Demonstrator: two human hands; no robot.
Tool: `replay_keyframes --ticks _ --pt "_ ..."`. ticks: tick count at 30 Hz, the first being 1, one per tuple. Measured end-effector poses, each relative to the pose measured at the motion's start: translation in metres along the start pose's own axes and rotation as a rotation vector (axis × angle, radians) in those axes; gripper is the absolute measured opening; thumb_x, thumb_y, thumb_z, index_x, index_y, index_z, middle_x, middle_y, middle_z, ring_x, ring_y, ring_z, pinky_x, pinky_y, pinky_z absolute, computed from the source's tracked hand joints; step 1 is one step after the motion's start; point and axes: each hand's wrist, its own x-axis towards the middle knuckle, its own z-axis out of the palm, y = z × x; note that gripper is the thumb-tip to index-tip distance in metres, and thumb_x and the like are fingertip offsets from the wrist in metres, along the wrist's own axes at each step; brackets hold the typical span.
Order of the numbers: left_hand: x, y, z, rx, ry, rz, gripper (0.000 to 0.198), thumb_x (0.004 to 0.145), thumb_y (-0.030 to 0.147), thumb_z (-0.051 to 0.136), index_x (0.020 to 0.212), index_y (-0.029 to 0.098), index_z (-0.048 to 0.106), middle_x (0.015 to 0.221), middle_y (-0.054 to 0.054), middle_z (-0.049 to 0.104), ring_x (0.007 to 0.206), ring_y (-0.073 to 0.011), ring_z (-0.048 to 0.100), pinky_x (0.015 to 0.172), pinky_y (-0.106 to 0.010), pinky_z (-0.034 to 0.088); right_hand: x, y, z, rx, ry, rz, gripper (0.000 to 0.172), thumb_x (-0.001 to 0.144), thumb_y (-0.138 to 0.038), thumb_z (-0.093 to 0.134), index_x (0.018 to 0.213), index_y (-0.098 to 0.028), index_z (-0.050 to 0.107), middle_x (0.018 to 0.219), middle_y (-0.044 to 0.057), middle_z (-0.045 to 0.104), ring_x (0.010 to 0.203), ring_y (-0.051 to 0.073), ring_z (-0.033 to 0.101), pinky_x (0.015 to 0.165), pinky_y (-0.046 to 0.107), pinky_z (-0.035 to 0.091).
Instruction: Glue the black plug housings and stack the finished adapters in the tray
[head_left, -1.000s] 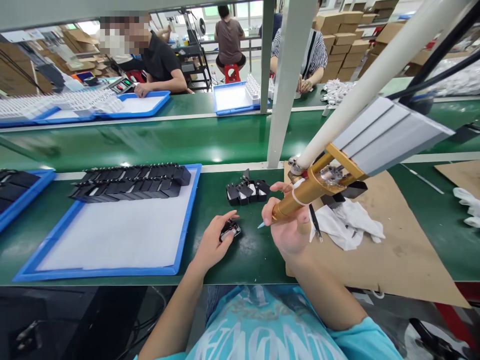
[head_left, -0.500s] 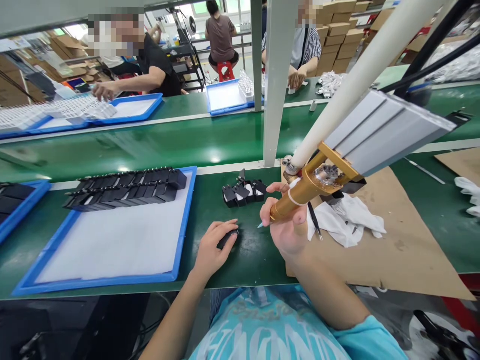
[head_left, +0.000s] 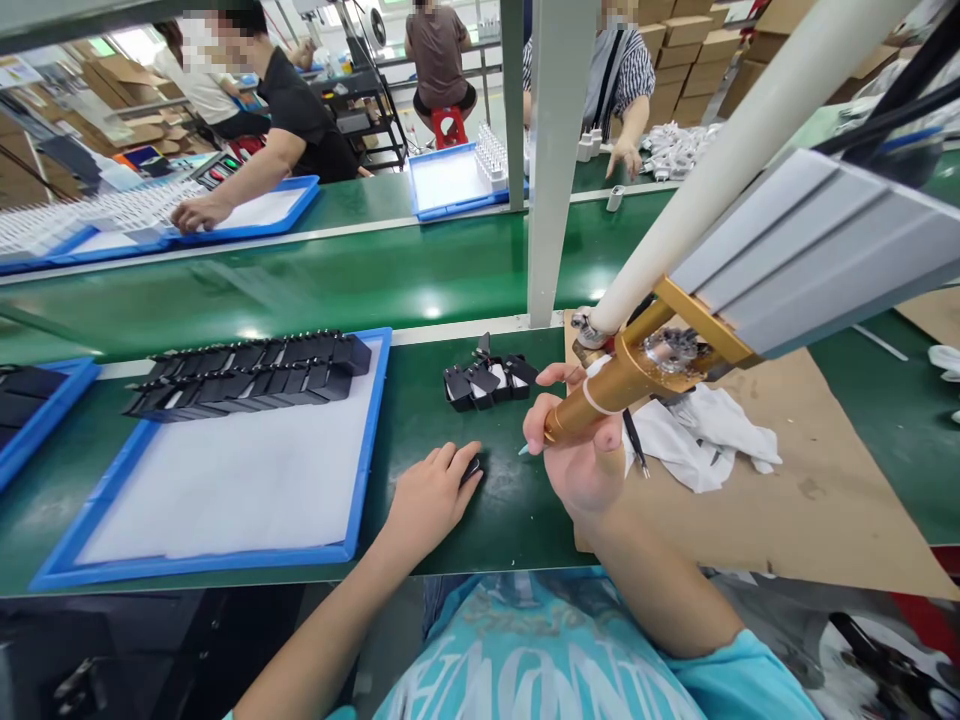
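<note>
My left hand (head_left: pixel 433 497) rests low over the green bench, its fingers closed around a small black part (head_left: pixel 471 468) that is mostly hidden. To its right, my right hand (head_left: pixel 581 465) is wrapped around a gold-coloured cylindrical tool (head_left: pixel 600 390). The tool's thin teal tip (head_left: pixel 525 450) points left towards the black part, apart from it. A grey ribbed metal body (head_left: pixel 817 250) joins the tool's upper end through a gold bracket. Beyond my hands stands a small group of black housings with white insides (head_left: pixel 487 383).
At left lies a blue-rimmed tray (head_left: pixel 367 440) lined with white, with rows of black housings (head_left: pixel 255 375). Brown cardboard (head_left: pixel 787 510), white cloths (head_left: pixel 701 435) and black tweezers (head_left: pixel 636 440) lie at right. A white post (head_left: pixel 559 170) rises ahead. Co-workers sit across the bench.
My left hand has shifted slightly right with the black part, now more covered by the fingers. The tool's grey body sits further right in view. Co-workers' hands across the bench have moved.
</note>
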Motion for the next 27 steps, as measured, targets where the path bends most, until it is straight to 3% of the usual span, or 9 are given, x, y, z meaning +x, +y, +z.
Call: replay_keyframes --ticks 3,6,8,12,14,16,19,27 --pt "0.000 -0.001 0.000 -0.039 -0.018 0.008 0.030 0.098 0.035 0.043 0.119 0.021 0.059 0.093 -0.006 0.066 0.083 -0.0219 0.065 0.065 -0.029 0.048 0.000 0.001 -0.001 -0.011 0.016 0.008 0.038 0.082 -0.060 0.057 0.101 -0.029 0.046 0.105 0.001 0.057 0.045 0.008 0.053 0.043 0.029 0.039" --pt "-0.002 -0.005 0.003 -0.288 -0.011 -0.082 0.031 0.096 0.038 0.046 0.120 0.022 0.058 0.095 -0.006 0.065 0.086 -0.0224 0.065 0.069 -0.030 0.049 0.000 0.002 -0.002 -0.010 0.024 0.000 0.039 0.081 -0.060 0.058 0.103 -0.029 0.046 0.104 0.001 0.057 0.045 0.007 0.053 0.042 0.029 0.037" --pt "-0.004 -0.005 0.004 -0.636 0.037 -0.244 0.037 0.095 0.042 0.048 0.126 0.023 0.054 0.093 -0.005 0.065 0.082 -0.0205 0.064 0.069 -0.030 0.050 0.000 0.002 -0.003 0.009 0.012 -0.011 0.037 0.082 -0.057 0.058 0.105 -0.029 0.047 0.105 0.000 0.057 0.045 0.007 0.053 0.043 0.028 0.037" --pt "-0.005 0.007 0.000 -1.613 0.141 -0.557 0.044 0.095 0.052 0.041 0.127 0.023 0.047 0.076 -0.001 0.057 0.062 -0.0154 0.056 0.053 -0.026 0.045 0.001 0.002 -0.005 0.035 -0.010 -0.037 0.035 0.085 -0.052 0.057 0.111 -0.030 0.049 0.106 0.000 0.057 0.048 0.008 0.056 0.043 0.027 0.038" --pt "-0.005 0.016 -0.006 -2.010 0.142 -0.574 0.040 0.093 0.051 0.046 0.122 0.023 0.049 0.072 0.000 0.053 0.055 -0.0126 0.050 0.048 -0.023 0.040 0.001 0.002 -0.005 0.023 -0.006 -0.042 0.036 0.084 -0.053 0.057 0.111 -0.030 0.049 0.105 0.000 0.057 0.048 0.008 0.056 0.043 0.027 0.038" --pt "-0.004 0.022 -0.012 -2.256 0.138 -0.532 0.034 0.091 0.045 0.054 0.117 0.023 0.053 0.072 0.001 0.052 0.052 -0.0102 0.046 0.048 -0.021 0.038 0.001 0.002 -0.005 0.002 0.005 -0.035 0.037 0.083 -0.054 0.057 0.109 -0.029 0.050 0.104 0.001 0.057 0.047 0.008 0.055 0.043 0.027 0.039" --pt "-0.003 0.024 -0.016 -2.391 0.136 -0.431 0.031 0.090 0.042 0.056 0.114 0.021 0.057 0.072 0.000 0.054 0.050 -0.0096 0.046 0.046 -0.021 0.036 0.001 0.002 -0.004 -0.010 0.027 -0.026 0.037 0.083 -0.055 0.057 0.108 -0.029 0.050 0.104 0.001 0.056 0.048 0.008 0.056 0.044 0.028 0.039" --pt "-0.006 0.017 -0.012 -2.319 0.159 -0.199 0.031 0.090 0.043 0.056 0.115 0.025 0.057 0.070 -0.001 0.058 0.052 -0.0116 0.051 0.047 -0.021 0.041 0.002 0.001 -0.003 -0.025 0.033 -0.053 0.035 0.083 -0.054 0.056 0.105 -0.028 0.051 0.105 0.001 0.057 0.047 0.008 0.055 0.043 0.028 0.039"
